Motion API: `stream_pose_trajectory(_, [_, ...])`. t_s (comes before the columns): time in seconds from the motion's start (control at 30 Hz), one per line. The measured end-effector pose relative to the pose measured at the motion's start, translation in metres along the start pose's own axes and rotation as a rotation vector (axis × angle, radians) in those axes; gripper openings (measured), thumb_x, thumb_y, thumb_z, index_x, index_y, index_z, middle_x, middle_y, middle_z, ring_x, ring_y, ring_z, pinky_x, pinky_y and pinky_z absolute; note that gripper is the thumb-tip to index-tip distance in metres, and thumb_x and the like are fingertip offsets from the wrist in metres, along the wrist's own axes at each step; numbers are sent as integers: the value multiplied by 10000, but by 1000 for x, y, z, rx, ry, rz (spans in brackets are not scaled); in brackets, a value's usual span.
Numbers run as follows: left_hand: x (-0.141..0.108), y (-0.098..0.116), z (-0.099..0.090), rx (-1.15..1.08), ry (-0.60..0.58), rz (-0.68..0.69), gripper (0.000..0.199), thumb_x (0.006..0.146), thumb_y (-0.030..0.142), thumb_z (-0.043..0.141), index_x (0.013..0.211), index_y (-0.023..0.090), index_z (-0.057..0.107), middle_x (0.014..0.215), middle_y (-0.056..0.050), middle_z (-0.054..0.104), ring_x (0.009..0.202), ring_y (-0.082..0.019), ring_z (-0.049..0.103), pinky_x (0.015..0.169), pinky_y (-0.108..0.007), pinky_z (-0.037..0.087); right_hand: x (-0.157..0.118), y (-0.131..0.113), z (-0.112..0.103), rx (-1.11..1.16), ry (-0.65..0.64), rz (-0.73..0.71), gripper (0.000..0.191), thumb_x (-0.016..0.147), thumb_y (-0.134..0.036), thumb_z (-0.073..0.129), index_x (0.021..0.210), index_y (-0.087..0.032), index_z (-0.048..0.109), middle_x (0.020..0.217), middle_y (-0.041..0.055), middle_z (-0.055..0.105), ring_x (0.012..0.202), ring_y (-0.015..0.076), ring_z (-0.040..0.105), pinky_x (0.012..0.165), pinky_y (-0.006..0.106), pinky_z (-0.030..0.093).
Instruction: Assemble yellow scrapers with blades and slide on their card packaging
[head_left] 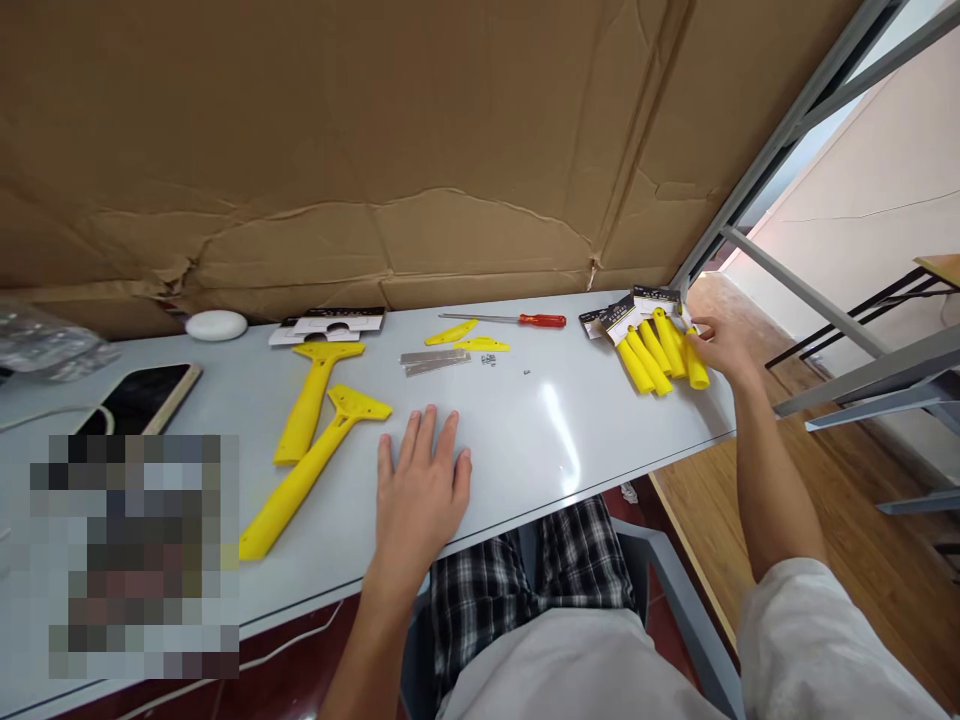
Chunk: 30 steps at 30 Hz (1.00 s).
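My left hand (424, 485) lies flat on the white table, fingers spread, holding nothing. At the table's right end, my right hand (721, 347) has its fingers closed on the outermost yellow scraper (697, 372), beside a pile of several packaged yellow scrapers (646, 350) with black-and-white cards. Two yellow scraper handles (319, 470) (309, 405) rest left of my left hand. Beyond its fingertips are thin metal blades (435, 360), two small yellow cover pieces (482, 344) (451, 332) and several tiny screws (489, 360). A red-handled screwdriver (541, 321) lies behind them.
Black-and-white cards (328, 325) lie at the back left, near a white oval object (216, 325). A phone (142, 398) with a cable and clear plastic (49, 340) sit farther left. Cardboard (390, 140) walls the back; a metal frame (802, 315) stands right. The lower left is blurred out.
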<state>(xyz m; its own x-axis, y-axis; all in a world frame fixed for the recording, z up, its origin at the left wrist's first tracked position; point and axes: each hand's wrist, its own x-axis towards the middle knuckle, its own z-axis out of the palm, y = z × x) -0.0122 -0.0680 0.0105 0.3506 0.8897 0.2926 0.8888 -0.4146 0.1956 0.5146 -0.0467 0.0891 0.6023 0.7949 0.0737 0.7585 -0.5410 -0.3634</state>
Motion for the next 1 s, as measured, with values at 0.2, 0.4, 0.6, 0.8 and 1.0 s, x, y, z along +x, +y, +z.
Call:
stream_pose_trajectory(0.2, [0, 1, 0, -1, 14, 6, 565, 1131, 358, 338, 1597, 164, 591, 1723, -219, 496, 1632, -413, 434, 1326, -729, 301, -6, -26, 1, -5, 107, -127, 615, 921, -368, 568, 1481, -145, 689, 1093, 139, 775, 834, 238, 661, 779, 349, 528])
stream_pose_trajectory(0.4, [1, 2, -2, -10, -7, -9, 577, 1129, 357, 338, 1591, 131, 598, 1728, -238, 479, 1637, -424, 423, 1325, -734, 294, -12, -62, 21, -150, 102, -369, 583, 933, -331, 526, 1461, -175, 718, 1145, 172, 767, 995, 312, 697, 942, 432, 536])
stream_pose_trajectory(0.6, [1, 5, -5, 10, -37, -22, 554, 1131, 338, 362, 1597, 162, 604, 1754, -192, 457, 1654, -383, 408, 1355, -685, 276, -17, -80, 17, -288, 110, -362, 518, 980, -410, 543, 1404, -197, 752, 1178, 196, 755, 1035, 359, 704, 925, 465, 536])
stream_pose_trajectory(0.8, [2, 3, -9, -14, -56, -7, 516, 1120, 319, 415, 1550, 156, 650, 1734, -201, 486, 1637, -406, 428, 1333, -707, 304, -54, -143, 21, -77, 102, -621, 458, 1001, -474, 597, 1326, -201, 769, 1085, 135, 771, 981, 311, 707, 883, 421, 515])
stream_pose_trajectory(1.0, [-3, -52, -44, -64, 163, -109, 414, 1068, 352, 549, 1401, 206, 749, 1568, -165, 653, 1449, -366, 612, 1229, -557, 495, -88, -194, 62, -91, -357, -936, 397, 990, -340, 635, 1343, -216, 771, 990, 71, 792, 887, 250, 705, 799, 353, 473])
